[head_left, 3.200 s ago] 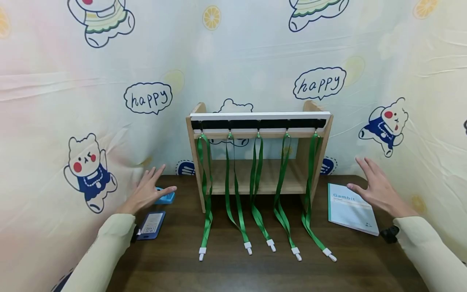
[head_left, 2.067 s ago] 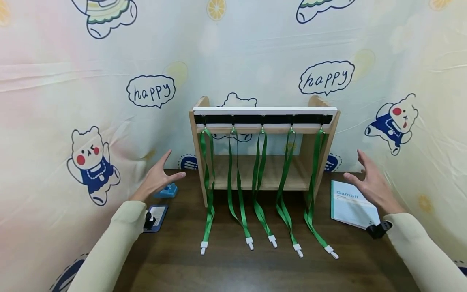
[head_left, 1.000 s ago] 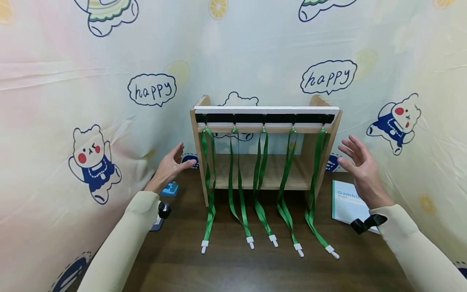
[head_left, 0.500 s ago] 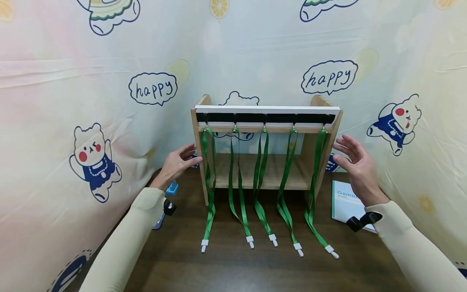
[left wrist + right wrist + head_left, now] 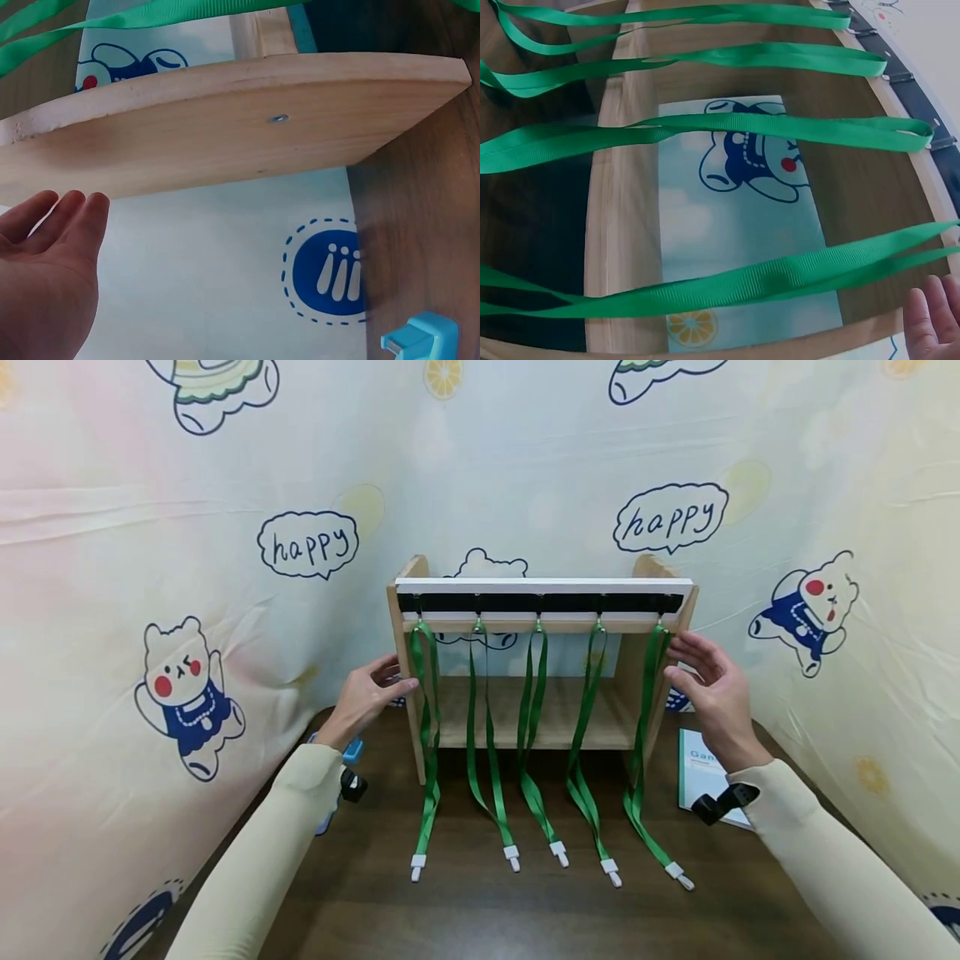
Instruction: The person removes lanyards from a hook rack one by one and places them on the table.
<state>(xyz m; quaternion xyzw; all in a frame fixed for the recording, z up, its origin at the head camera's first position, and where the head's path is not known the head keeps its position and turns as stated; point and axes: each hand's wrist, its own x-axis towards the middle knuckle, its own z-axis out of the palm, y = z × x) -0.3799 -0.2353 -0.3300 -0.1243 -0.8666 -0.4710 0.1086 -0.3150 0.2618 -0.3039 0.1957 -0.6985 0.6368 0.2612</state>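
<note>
Both hands moved in to rack (image 5: pixel 420 735) sides: L hand (image 5: pixel 367 693), R hand (image 5: pixel 712 693) fingers relaxed; contact unclear.

Both hands have moved inward from out over the table: the left hand (image 5: pixel 367 693) and right hand (image 5: pixel 708 685) now flank the wooden rack (image 5: pixel 408 693), fingers at its 2 side panels.

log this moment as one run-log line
left hand: open, at wooden rack left side | right hand: open, at right side | five green lanyards hanging
</note>
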